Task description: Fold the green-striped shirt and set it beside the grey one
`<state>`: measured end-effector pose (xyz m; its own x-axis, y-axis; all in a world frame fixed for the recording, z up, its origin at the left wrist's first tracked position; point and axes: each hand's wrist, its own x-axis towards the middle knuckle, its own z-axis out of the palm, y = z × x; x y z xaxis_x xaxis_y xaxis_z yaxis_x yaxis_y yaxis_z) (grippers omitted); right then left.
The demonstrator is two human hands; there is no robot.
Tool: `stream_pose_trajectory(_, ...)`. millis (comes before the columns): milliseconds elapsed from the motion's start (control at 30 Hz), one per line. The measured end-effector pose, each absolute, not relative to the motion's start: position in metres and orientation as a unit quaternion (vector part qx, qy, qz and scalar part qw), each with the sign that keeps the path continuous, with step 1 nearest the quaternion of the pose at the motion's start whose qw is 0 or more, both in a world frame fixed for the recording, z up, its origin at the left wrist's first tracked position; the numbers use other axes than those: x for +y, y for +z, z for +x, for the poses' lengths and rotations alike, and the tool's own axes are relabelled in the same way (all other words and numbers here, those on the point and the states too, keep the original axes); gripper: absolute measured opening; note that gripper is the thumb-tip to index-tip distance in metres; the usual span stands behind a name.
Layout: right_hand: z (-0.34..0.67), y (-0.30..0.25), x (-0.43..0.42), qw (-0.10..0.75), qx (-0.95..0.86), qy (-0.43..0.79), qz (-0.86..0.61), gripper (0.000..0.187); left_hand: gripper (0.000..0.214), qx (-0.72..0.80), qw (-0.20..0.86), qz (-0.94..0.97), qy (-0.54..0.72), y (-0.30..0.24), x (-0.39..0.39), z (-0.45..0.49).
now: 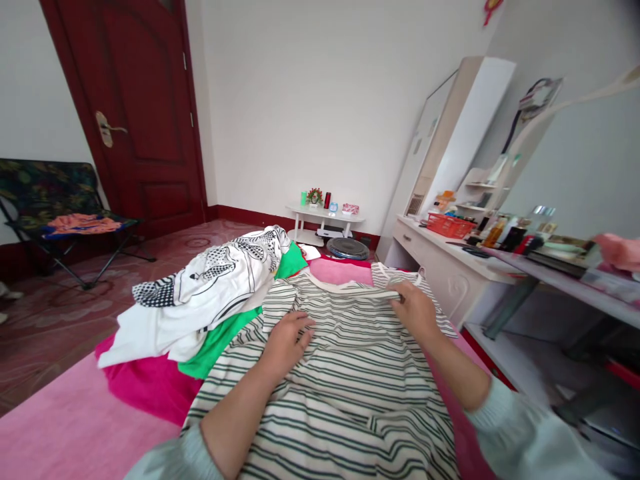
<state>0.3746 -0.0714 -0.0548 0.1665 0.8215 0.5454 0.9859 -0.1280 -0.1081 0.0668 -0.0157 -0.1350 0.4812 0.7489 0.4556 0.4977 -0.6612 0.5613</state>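
Note:
A white T-shirt with dark green stripes point(350, 373) lies spread in front of me on a pink bed cover point(75, 427). Its neckline faces the far side, and one short sleeve shows at the upper left. My left hand point(289, 343) rests on the shirt's upper left, with its fingers stretched out over the fabric. At the right shoulder, my right hand point(415, 310) pinches the shirt's edge between thumb and fingers. Wrinkles run across the lower part of the shirt.
Left of the shirt is a heap of clothes, with a white patterned garment point(220, 273) on top. A dressing table point(450, 257) holding bottles and a red basket point(447, 225) stands on the right. Beyond are a small white table point(325, 213), a folding chair point(55, 200) and a door point(130, 100).

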Motion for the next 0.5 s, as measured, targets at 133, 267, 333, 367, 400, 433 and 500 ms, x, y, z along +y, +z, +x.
stream_pose_trajectory(133,0.347,-0.065,-0.143,0.276,-0.715,-0.162,-0.621,0.03,0.028,0.366,0.184,0.79,0.457,-0.122,-0.02,0.067)
stream_pose_trajectory(267,0.338,-0.09,-0.204,0.318,-0.733,-0.129,-0.587,0.027,0.041,0.426,0.071,0.781,0.451,-0.109,-0.022,0.065)
stream_pose_trajectory(333,0.344,-0.095,-0.224,0.356,-0.717,-0.114,-0.588,0.023,0.063,0.466,0.016,0.793,0.393,-0.105,-0.018,0.064)
stream_pose_trajectory(367,0.348,-0.094,-0.232,0.378,-0.705,-0.103,-0.592,0.021,0.072,0.482,-0.002,0.798,0.362,-0.103,-0.014,0.063)
stream_pose_trajectory(400,0.352,-0.091,-0.24,0.397,-0.691,-0.091,-0.597,0.02,0.077,0.492,-0.013,0.804,0.334,-0.102,-0.009,0.063)
stream_pose_trajectory(433,0.356,-0.085,-0.247,0.413,-0.679,-0.079,-0.602,0.019,0.079,0.498,-0.018,0.809,0.311,-0.1,-0.005,0.063)
stream_pose_trajectory(500,0.361,-0.071,-0.26,0.435,-0.662,-0.067,-0.606,0.018,0.077,0.492,-0.01,0.825,0.278,-0.098,0.007,0.065)
